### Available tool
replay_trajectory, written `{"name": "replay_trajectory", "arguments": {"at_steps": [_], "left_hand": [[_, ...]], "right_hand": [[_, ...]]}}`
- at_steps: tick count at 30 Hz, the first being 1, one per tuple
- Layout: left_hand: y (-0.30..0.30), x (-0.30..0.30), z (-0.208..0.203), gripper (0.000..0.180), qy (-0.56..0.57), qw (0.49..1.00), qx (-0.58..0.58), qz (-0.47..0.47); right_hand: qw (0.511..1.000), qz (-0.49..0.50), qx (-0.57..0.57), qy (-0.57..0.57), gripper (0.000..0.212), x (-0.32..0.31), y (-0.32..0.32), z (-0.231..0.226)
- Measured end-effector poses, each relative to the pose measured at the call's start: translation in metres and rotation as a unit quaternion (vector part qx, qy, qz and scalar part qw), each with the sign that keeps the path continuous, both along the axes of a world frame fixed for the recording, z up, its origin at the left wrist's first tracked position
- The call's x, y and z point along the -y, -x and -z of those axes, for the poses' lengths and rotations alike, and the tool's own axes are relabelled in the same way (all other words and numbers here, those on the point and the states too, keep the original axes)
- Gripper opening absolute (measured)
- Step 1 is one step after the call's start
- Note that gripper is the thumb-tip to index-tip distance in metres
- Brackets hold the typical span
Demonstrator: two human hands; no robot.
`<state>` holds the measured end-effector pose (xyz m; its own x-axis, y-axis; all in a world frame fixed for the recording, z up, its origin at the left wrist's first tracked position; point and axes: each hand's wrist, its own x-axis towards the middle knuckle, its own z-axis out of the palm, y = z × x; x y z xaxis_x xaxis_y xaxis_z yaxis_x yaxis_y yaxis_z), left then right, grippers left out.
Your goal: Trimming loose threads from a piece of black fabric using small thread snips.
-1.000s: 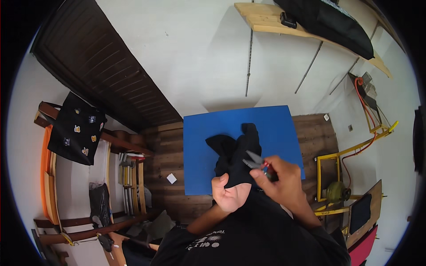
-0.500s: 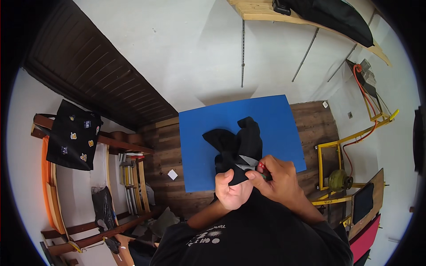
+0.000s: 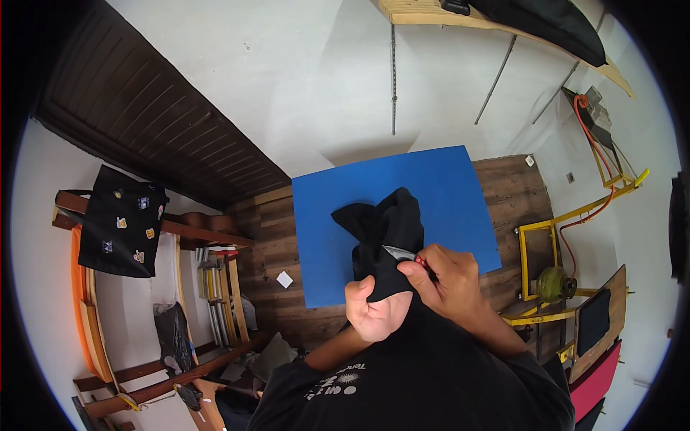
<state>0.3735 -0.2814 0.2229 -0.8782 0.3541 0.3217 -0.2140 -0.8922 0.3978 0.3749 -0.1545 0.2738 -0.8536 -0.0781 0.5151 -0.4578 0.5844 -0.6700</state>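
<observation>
A bunched black cloth (image 3: 402,219) is held up in front of me, over the blue tabletop (image 3: 449,194). My left hand (image 3: 375,316) grips its near edge, palm turned up and thumb on top; most of the fingers are hidden under the fabric. In my right hand (image 3: 449,280) is a pair of scissors (image 3: 399,253) with red, white-dotted handles. Their grey blades point left and lie against the cloth, looking closed together. The fingers wrapped round the handles hide most of them.
A wooden rack on the left carries a black bag (image 3: 122,223) with small printed patches. A small white square (image 3: 284,279) lies on the wooden floor. To the right stands a yellow metal frame (image 3: 528,262) with a wooden board. A wall shelf (image 3: 431,13) hangs beyond the table.
The scissor blades were spread apart and now look closed. The black cloth has shifted and bunches differently, while both hands stay almost in place.
</observation>
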Motion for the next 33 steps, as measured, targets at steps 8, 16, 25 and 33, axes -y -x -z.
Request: {"name": "replay_trajectory", "arguments": {"at_steps": [8, 16, 25, 33], "left_hand": [[-0.004, 0.001, -0.008, 0.060, -0.020, 0.999, 0.036, 0.016], [-0.004, 0.002, -0.005, 0.060, -0.023, 1.000, -0.006, 0.007], [-0.002, -0.005, -0.015, 0.062, -0.053, 0.998, -0.014, 0.011], [0.005, -0.004, 0.002, 0.059, -0.046, 0.998, -0.022, -0.022]], "right_hand": [[1.000, 0.004, -0.011, 0.009, 0.033, 0.000, -0.001, -0.005], [1.000, 0.019, -0.001, -0.003, 0.031, -0.002, -0.001, -0.007], [0.999, 0.043, 0.005, 0.002, 0.034, -0.003, 0.001, -0.007], [0.999, 0.044, -0.007, -0.011, 0.033, -0.006, 0.004, -0.010]]}}
